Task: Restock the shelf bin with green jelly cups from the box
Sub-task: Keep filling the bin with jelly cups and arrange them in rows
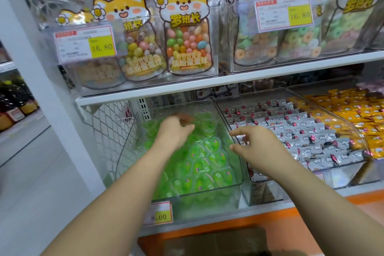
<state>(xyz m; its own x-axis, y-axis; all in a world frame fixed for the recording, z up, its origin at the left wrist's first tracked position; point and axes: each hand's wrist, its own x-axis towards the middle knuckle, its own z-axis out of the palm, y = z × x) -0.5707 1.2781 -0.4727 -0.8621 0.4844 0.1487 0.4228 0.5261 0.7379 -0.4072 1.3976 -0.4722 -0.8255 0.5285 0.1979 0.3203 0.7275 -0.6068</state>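
Shop shelving fills the view, with bagged sweets (pixel 187 35) on the upper level; on the lower shelf (pixel 228 215), at its left end beside a wire mesh side panel (pixel 108 129), stands the clear shelf bin (pixel 241 172); green jelly cups (pixel 207 162) lie heaped in it from the back wall down to the low front wall, so it looks close to full; the left hand (pixel 174 129) reaches over the cups near the back of the bin, its fingers too blurred to tell whether they hold anything; the right hand (pixel 255 143) hovers at the bin's right wall, fingers loosely curled and holding nothing; a dark, blurred shape at the bottom edge is probably the box (pixel 214 241). The likely trouble is overfilling: the pile slopes toward the front wall, so more cups or a careless sweep could push some over the rim; the right hand could also brush cups over the right wall into the neighbouring bin of silver-wrapped sweets (pixel 301 131).
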